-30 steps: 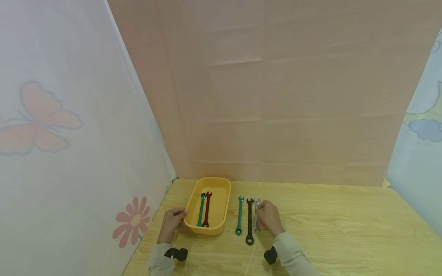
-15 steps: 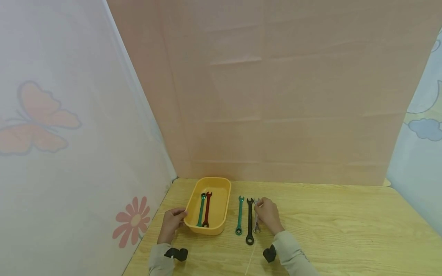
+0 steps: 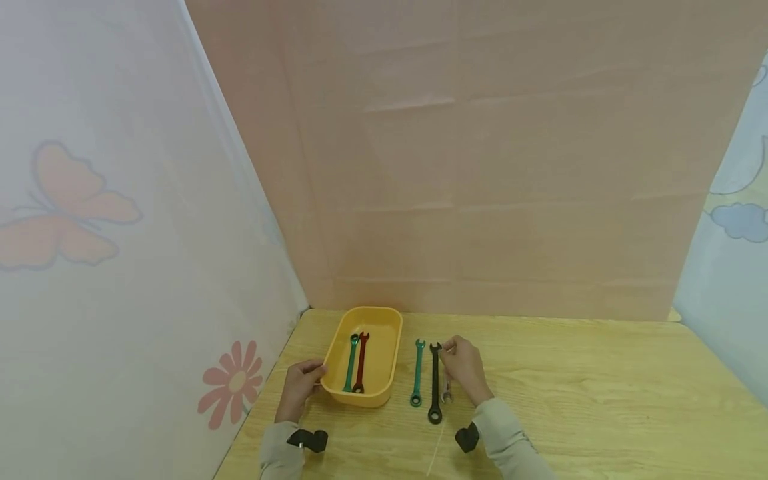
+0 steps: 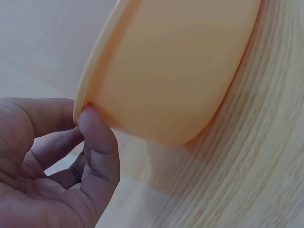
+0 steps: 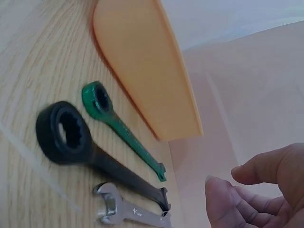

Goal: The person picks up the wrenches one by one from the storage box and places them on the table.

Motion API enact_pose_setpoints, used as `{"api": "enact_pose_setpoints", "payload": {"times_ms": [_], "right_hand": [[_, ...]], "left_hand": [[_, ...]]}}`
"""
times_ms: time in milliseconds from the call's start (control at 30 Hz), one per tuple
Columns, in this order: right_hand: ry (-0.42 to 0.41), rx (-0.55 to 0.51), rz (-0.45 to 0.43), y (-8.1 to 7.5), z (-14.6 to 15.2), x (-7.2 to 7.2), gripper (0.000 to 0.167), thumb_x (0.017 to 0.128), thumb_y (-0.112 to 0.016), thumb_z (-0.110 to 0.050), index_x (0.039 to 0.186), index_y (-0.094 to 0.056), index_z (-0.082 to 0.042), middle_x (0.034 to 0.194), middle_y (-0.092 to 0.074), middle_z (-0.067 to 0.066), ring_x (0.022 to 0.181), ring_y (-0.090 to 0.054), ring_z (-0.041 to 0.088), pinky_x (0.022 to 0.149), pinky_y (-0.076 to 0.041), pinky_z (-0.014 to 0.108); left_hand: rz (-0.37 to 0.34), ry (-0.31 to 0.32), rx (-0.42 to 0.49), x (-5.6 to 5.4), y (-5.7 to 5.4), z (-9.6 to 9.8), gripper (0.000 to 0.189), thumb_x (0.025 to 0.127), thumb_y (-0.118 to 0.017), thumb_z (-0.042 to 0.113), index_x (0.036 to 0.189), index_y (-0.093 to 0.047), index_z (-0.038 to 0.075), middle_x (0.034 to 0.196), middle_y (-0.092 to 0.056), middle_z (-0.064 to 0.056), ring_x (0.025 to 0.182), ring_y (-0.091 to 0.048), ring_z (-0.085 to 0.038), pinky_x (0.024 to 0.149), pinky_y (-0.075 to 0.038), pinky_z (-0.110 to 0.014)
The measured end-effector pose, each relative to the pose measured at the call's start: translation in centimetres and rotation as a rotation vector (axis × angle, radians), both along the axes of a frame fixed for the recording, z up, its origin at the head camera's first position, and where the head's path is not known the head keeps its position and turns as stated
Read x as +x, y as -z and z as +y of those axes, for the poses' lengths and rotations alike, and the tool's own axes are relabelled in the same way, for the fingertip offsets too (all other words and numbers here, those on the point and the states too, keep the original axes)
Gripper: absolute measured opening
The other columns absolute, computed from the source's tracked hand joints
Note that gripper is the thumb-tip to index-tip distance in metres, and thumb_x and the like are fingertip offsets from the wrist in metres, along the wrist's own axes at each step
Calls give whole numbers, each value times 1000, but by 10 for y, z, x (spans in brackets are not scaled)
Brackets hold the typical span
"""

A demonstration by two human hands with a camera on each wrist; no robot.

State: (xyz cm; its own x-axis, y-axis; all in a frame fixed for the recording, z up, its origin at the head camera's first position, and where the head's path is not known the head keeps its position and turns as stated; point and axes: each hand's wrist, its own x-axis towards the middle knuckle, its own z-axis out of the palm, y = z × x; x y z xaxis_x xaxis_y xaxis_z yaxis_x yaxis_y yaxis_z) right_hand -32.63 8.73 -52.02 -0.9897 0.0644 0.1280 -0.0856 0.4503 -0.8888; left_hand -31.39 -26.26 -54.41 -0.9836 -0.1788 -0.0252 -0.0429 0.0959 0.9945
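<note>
My left hand [image 3: 297, 389] pinches the near left rim of a yellow plastic tray [image 3: 384, 353], thumb and fingers on either side of the edge. Inside the tray lie a green wrench [image 3: 351, 367] and a red wrench [image 3: 361, 365], side by side. On the table to its right are a second green wrench [image 3: 418, 373], a larger black ratchet wrench [image 3: 435, 383] and a silver open-end wrench [image 5: 137, 213], roughly parallel. Over the silver wrench's far end hovers my right hand [image 3: 467, 368]; in the right wrist view its thumb and fingertips are apart, holding nothing.
The wood-grain table [image 3: 576, 393] extends to the right. A plain pinkish backdrop [image 3: 510, 200] stands behind it. Close on the left is a pale wall [image 3: 150, 233] with a butterfly and a flower on it.
My right hand has shifted slightly left and toward the table's far side, over the silver wrench. The left hand, the tray and the wrenches stay put.
</note>
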Motion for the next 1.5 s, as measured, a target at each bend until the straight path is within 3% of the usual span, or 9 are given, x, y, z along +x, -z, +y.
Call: {"api": "enact_pose_setpoints", "payload": {"times_ms": [200,400,933,1133,1333,1500], "right_hand": [[-6,-41,10,-8,-3,0,15,94,-62,-4,105,-62,7,85,-67,18,58,-66,33,45,-50,26],[-32,-84,30,-10,-5,0,11,94,-62,-1,101,-62,6,83,-66,19,63,-67,35,56,-58,39],[-41,-119,74,-19,-13,-4,12,91,-62,3,102,-61,8,82,-65,18,68,-68,38,60,-60,44],[-45,-135,80,-24,-15,-5,12,92,-62,3,103,-61,8,81,-65,13,70,-68,39,60,-60,43],[-41,-136,81,-30,-18,-7,10,92,-62,3,102,-61,7,81,-65,12,63,-66,26,58,-60,40],[-45,-136,79,-31,-20,-6,12,92,-62,4,103,-61,7,81,-64,13,64,-67,29,55,-59,36]], "left_hand": [[18,-6,-9,-1,0,1,27,95,-65,2,116,-65,-15,101,-69,-26,75,-67,-25,57,-54,-25],[-3,2,-22,2,-2,1,29,94,-66,4,116,-65,-15,95,-70,-23,72,-65,-23,56,-53,-26],[-7,23,-13,2,-10,2,30,95,-66,3,117,-63,-17,92,-68,-22,69,-63,-20,55,-54,-27],[-1,12,-24,0,-6,1,29,95,-66,4,117,-64,-15,92,-68,-21,68,-62,-20,54,-54,-26],[7,20,-25,-2,-6,2,30,95,-66,4,117,-64,-15,92,-68,-23,68,-63,-21,54,-54,-27],[-3,23,-22,-1,-5,3,31,95,-66,4,119,-63,-16,94,-68,-23,70,-63,-22,54,-54,-26]]}}
